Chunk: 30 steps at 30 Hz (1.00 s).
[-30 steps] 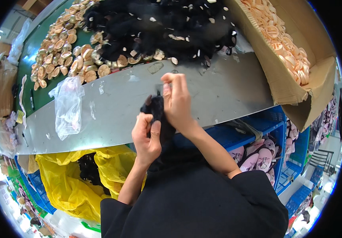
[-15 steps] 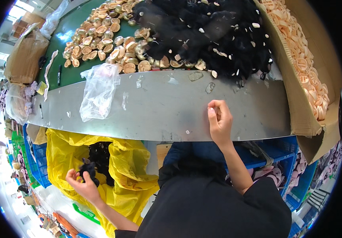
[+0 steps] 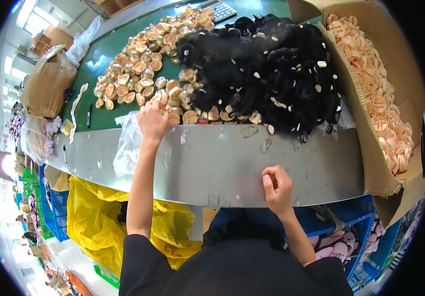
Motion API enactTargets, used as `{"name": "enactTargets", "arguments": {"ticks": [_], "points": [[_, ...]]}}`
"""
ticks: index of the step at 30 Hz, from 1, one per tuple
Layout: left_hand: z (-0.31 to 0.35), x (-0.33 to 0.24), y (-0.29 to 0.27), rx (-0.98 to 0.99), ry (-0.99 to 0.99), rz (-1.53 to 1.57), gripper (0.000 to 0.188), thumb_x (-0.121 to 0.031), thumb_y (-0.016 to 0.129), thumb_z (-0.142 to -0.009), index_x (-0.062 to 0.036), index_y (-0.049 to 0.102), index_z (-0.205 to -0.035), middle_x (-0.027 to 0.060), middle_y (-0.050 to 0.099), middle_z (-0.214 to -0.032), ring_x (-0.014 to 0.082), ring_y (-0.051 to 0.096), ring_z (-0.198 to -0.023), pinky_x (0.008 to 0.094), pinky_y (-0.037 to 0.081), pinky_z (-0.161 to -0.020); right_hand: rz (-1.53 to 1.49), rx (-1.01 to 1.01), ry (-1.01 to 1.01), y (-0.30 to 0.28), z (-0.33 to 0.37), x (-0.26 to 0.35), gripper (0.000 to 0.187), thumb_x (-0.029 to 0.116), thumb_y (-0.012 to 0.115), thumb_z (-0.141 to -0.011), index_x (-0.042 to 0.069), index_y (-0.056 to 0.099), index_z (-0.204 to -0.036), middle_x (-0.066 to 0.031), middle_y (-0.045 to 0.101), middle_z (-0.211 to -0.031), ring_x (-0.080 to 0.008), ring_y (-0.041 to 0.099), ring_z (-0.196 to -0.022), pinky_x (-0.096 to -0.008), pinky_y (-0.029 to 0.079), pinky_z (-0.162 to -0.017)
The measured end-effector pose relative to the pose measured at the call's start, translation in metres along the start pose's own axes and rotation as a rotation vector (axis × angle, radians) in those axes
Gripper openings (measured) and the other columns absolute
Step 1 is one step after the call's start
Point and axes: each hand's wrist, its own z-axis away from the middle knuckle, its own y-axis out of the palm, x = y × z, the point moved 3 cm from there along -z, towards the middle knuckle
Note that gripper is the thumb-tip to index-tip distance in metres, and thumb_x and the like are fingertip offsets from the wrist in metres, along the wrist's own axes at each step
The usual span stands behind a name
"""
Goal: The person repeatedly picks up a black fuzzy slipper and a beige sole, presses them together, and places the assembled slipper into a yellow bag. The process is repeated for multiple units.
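Note:
My left hand [image 3: 153,121] is stretched forward over the clear plastic bag [image 3: 127,148], at the near edge of a pile of small rounded half-shells [image 3: 138,69], gold outside and peach inside. Its fingers are bent down and the tips are hidden, so I cannot tell whether they grip a piece. Above the grey metal edge of the table [image 3: 212,167], my right hand [image 3: 277,187] is closed, thumb against the curled fingers; anything inside is hidden. Beyond it lies a heap of black plush pieces [image 3: 267,69] with small whitish parts.
A cardboard box [image 3: 355,93] of peach plastic pieces [image 3: 370,84] stands at the right. Below the table's left side hangs a yellow bag [image 3: 94,217]. Blue crates [image 3: 355,212] sit under the right side. A marker [image 3: 89,116] and a calculator [image 3: 217,10] lie on the table.
My left hand has left the yellow bag, where it was by a small black plush piece, and moved up to the half-shells. My right hand stays closed. The view has tilted up.

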Motion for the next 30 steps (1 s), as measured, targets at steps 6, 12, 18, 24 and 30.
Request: {"name": "enactTargets", "arguments": {"ticks": [6, 12, 18, 24, 30], "points": [[-0.007, -0.009, 0.012, -0.133, 0.051, 0.106, 0.019, -0.022, 0.074, -0.081, -0.0078, 0.074, -0.094, 0.0098, 0.07, -0.091, 0.0293, 0.066, -0.089, 0.0441, 0.051, -0.079, 0.037, 0.001, -0.008, -0.001, -0.002, -0.002, 0.002, 0.003, 0.061, -0.092, 0.002, 0.062, -0.09, -0.0058, 0.057, -0.08, -0.0126, 0.05, -0.056, -0.0272, 0.039, -0.052], [0.013, -0.023, -0.067, -0.277, 0.007, 0.554, 0.01, -0.012, 0.073, -0.089, -0.0041, 0.072, -0.096, 0.0076, 0.066, -0.087, 0.0209, 0.063, -0.075, 0.0325, 0.05, -0.067, -0.051, 0.084, 0.048, 0.0, -0.001, -0.008, 0.007, 0.009, 0.06, -0.095, 0.003, 0.062, -0.098, -0.0055, 0.058, -0.083, -0.0115, 0.05, -0.058, -0.0264, 0.04, -0.055], [0.082, -0.124, -0.079, 0.045, 0.465, 0.961, 0.028, -0.006, 0.082, -0.08, -0.0054, 0.07, -0.106, 0.0079, 0.07, -0.1, 0.0187, 0.066, -0.081, 0.0296, 0.052, -0.07, -1.04, 0.174, 0.392, 0.026, -0.019, 0.011, 0.044, 0.039, 0.053, -0.103, 0.007, 0.05, -0.133, -0.0089, 0.06, -0.1, -0.0129, 0.057, -0.069, -0.027, 0.048, -0.06], [0.059, -0.145, -0.067, -0.04, 0.456, 0.911, 0.025, -0.007, 0.073, -0.085, -0.0038, 0.065, -0.109, 0.0103, 0.066, -0.101, 0.0246, 0.064, -0.084, 0.0364, 0.051, -0.079, -1.176, 0.223, 0.486, 0.019, -0.016, -0.002, 0.037, 0.033, 0.061, -0.101, 0.006, 0.056, -0.126, -0.0068, 0.061, -0.096, -0.0116, 0.058, -0.07, -0.0283, 0.051, -0.06], [0.004, -0.119, -0.028, -0.118, 0.375, 0.282, 0.051, -0.01, 0.075, -0.075, -0.0054, 0.061, -0.124, 0.0122, 0.062, -0.115, 0.0346, 0.055, -0.114, 0.0479, 0.042, -0.099, 0.208, -0.228, 0.009, -0.011, -0.048, 0.01, 0.024, 0.021, 0.07, -0.09, 0.008, 0.063, -0.109, -0.0062, 0.057, -0.086, -0.0158, 0.056, -0.063, -0.0324, 0.046, -0.057]]}}
